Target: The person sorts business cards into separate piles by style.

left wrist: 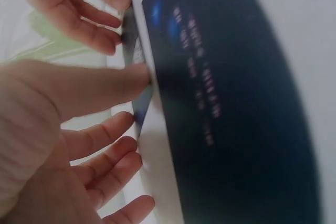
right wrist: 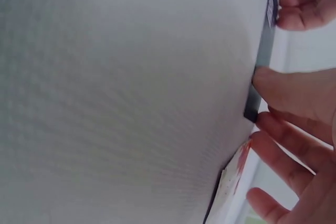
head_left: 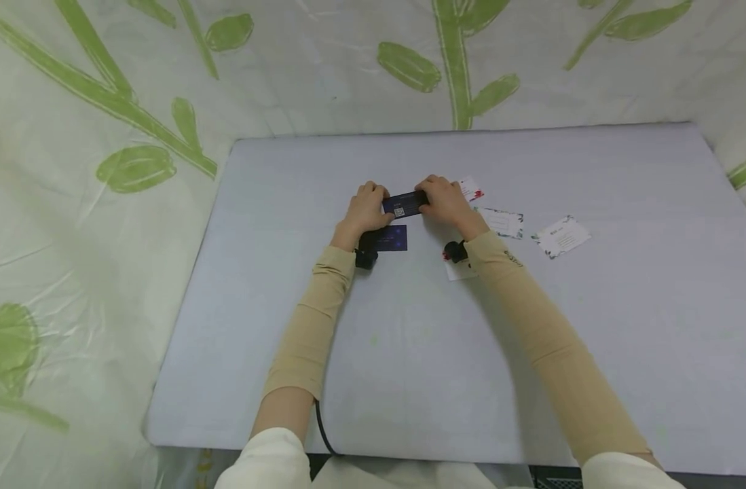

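A dark blue card [head_left: 405,204] with a small printed code spans the gap between my two hands, near the middle of the table. My left hand [head_left: 365,209] pinches its left end between thumb and fingers. At the right end, my right hand [head_left: 444,200] pinches the same card [right wrist: 265,45]. A second dark blue card [head_left: 394,238] lies just below the left hand, partly hidden by the black wrist camera; light lettering shows on it in the left wrist view. Beside the right fingers lies a white card with red marks [right wrist: 231,177].
White cards with leafy borders lie to the right, one [head_left: 504,224] by the right wrist and another [head_left: 562,236] farther out. Under the right wrist camera is a partly covered white card [head_left: 461,271]. A cable [head_left: 322,428] runs beneath the left arm to the table's front edge.
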`<state>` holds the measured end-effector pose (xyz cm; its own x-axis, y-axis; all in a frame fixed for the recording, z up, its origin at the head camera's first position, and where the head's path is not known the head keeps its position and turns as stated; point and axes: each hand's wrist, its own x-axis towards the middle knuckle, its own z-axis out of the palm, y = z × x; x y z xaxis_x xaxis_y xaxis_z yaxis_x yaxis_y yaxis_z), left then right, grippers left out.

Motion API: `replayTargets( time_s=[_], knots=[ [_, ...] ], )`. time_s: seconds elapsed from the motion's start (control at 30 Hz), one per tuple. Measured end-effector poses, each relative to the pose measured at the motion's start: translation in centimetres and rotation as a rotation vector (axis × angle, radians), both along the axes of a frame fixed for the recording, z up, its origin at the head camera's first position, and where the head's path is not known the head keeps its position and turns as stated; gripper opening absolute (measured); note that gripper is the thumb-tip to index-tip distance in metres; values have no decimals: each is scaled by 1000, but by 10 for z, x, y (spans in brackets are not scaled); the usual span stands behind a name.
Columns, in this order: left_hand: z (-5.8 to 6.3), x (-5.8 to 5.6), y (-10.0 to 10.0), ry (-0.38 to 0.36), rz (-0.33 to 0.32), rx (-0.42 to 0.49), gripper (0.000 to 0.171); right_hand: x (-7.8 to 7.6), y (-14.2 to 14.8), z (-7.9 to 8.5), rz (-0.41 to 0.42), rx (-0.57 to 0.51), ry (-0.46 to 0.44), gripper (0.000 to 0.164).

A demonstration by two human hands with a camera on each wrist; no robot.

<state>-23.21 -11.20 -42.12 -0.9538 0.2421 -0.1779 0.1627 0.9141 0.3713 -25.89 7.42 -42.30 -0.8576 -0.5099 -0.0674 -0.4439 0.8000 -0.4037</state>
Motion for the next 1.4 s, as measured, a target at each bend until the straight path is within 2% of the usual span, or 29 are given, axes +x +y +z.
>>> replayTargets(
  time_s=[0.23, 0.47, 0.57, 0.7, 0.83, 0.97, 1.07, 1.23, 1.33, 1.4],
  knots=[
    [6, 2, -4, -59, -12, 14, 46, -1, 0, -2, 40, 6, -53, 42],
    [5, 1, -6, -39, -5, 85, 48, 0, 2, -2, 55, -17, -61, 44],
    [3, 3, -8, -1, 14, 213, 46, -1, 1, -3, 43, -95, -55, 44],
    [-3, 5, -9, 74, 38, 430, 38, 1, -1, -2, -17, -258, -54, 37],
    [-6, 4, -11, 172, 80, 563, 27, 6, -5, 0, -110, -429, -46, 21],
    [1, 9, -20, 227, 110, 652, 25, 11, -9, 3, -157, -558, -28, 14],
    [10, 18, -32, 211, 107, 701, 26, 18, -11, 9, -167, -623, -68, 16],
    [23, 36, -48, 113, 91, 710, 26, 32, -16, 17, -199, -705, -285, 18],
    [24, 46, -55, 43, 104, 670, 26, 40, -20, 15, -217, -684, -378, 19],
    [21, 52, -58, 12, 116, 636, 27, 44, -22, 12, -219, -639, -391, 19]
  ],
)
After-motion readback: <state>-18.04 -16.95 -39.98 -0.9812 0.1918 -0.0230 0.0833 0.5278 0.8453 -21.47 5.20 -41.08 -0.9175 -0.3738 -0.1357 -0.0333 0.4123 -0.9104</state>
